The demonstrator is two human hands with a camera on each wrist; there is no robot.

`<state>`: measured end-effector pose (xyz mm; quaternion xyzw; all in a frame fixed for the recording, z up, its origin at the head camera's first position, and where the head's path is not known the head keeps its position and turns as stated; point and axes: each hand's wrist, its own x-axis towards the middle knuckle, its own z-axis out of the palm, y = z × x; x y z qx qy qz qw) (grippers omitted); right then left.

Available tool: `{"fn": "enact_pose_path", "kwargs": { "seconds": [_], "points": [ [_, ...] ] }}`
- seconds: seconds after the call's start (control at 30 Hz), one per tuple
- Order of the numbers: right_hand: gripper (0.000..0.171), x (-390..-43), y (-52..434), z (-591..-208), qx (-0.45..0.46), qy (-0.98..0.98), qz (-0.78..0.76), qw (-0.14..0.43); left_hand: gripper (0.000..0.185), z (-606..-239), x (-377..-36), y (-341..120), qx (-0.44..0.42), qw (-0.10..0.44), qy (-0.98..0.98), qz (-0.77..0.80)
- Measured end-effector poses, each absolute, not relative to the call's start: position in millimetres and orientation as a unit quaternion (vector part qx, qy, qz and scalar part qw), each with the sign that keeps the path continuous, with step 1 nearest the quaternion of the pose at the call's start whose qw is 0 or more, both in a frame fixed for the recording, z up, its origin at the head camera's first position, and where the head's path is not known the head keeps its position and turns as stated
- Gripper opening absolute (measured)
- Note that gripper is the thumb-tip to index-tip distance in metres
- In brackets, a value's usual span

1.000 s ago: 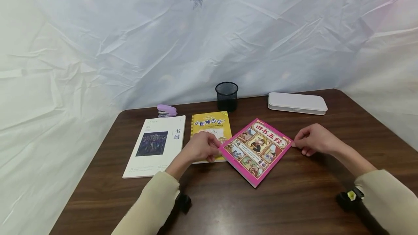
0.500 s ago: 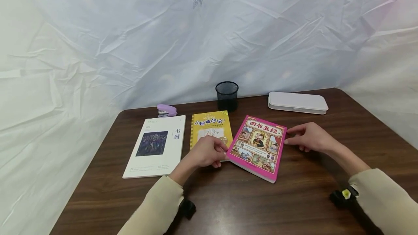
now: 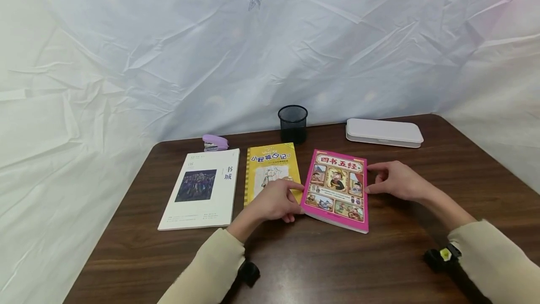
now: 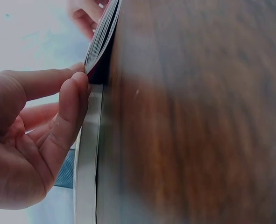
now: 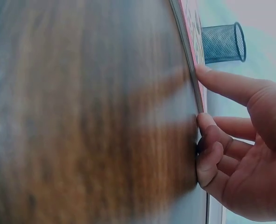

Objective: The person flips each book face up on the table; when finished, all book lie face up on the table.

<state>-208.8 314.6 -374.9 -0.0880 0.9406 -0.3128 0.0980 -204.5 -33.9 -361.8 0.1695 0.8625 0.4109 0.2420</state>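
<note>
A pink book (image 3: 336, 191) with cartoon panels on its cover lies front up between my two hands. My left hand (image 3: 276, 201) pinches its near left corner between thumb and finger. In the left wrist view, the pages (image 4: 102, 39) fan slightly and a dark gap shows under that corner. At the book's right edge, my right hand (image 3: 398, 181) touches with index finger and thumb tips spread apart; its other fingers bend below. Just left of the pink book, a yellow book (image 3: 272, 161) lies partly hidden behind my left hand.
A white book (image 3: 198, 191) lies at the left of the brown table (image 3: 312, 266). Behind stand a purple stapler (image 3: 215, 143), a black mesh pen cup (image 3: 293, 125) and a white case (image 3: 384, 133). A white cloth (image 3: 261, 60) hangs along the back edge.
The pink book has turned from a diagonal lie to nearly straight, parallel with the yellow book. My left hand has shifted a little right, and my right hand has moved left along with the book's edge.
</note>
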Motion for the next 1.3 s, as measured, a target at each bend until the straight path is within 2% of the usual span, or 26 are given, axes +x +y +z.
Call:
{"fn": "enact_pose_path", "kwargs": {
  "seconds": [0.27, 0.37, 0.67, 0.87, 1.0, 1.3],
  "points": [
    [0.069, -205.6, 316.1, -373.9, -0.095, 0.945, -0.3, 0.088, 0.064, -361.6, -196.2, -22.5, 0.155, 0.248, 0.866, 0.405],
    [0.075, -203.5, 318.0, -372.0, -0.11, 0.938, -0.309, 0.109, 0.069, -361.9, -193.4, -18.6, 0.154, 0.251, 0.867, 0.403],
    [0.108, -193.0, 320.4, -363.3, -0.148, 0.904, -0.338, 0.215, 0.081, -363.0, -190.6, -8.4, 0.17, 0.249, 0.871, 0.388],
    [0.123, -185.9, 310.2, -359.2, -0.152, 0.909, -0.306, 0.237, 0.086, -363.6, -188.0, 1.1, 0.155, 0.256, 0.869, 0.394],
    [0.124, -185.6, 307.2, -359.5, -0.146, 0.914, -0.296, 0.236, 0.087, -363.8, -187.2, 6.2, 0.148, 0.264, 0.867, 0.396],
    [0.114, -187.7, 318.2, -363.4, -0.142, 0.917, -0.305, 0.216, 0.085, -361.8, -187.9, 11.2, 0.15, 0.281, 0.856, 0.408]
  ]
}}
